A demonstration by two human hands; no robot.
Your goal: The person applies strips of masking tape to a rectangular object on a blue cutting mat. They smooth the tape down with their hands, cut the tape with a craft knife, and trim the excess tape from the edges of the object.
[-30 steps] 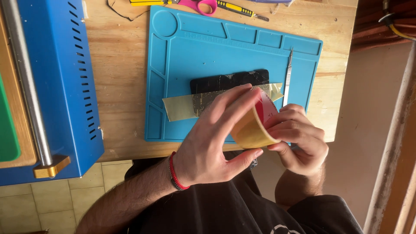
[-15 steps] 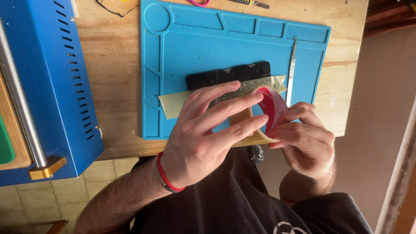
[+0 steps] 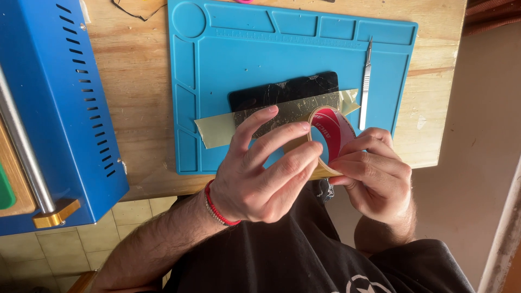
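tape roll (image 3: 330, 135) gripped between both hands

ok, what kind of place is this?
Probably a small electronics repair bench: a blue silicone work mat on a wooden table, a dark phone-like slab taped across it, a scalpel alongside, and a blue metal machine.

Both hands grip a roll of tan tape (image 3: 330, 138) with a red-and-white core over the near edge of a blue work mat (image 3: 228, 59). Left hand (image 3: 260, 173) spreads its fingers across the roll; right hand (image 3: 374, 173) pinches its right side. A tape strip (image 3: 217, 130) crosses a black phone (image 3: 282, 89). A scalpel (image 3: 366, 81) lies right; a blue machine (image 3: 59, 108) stands left.
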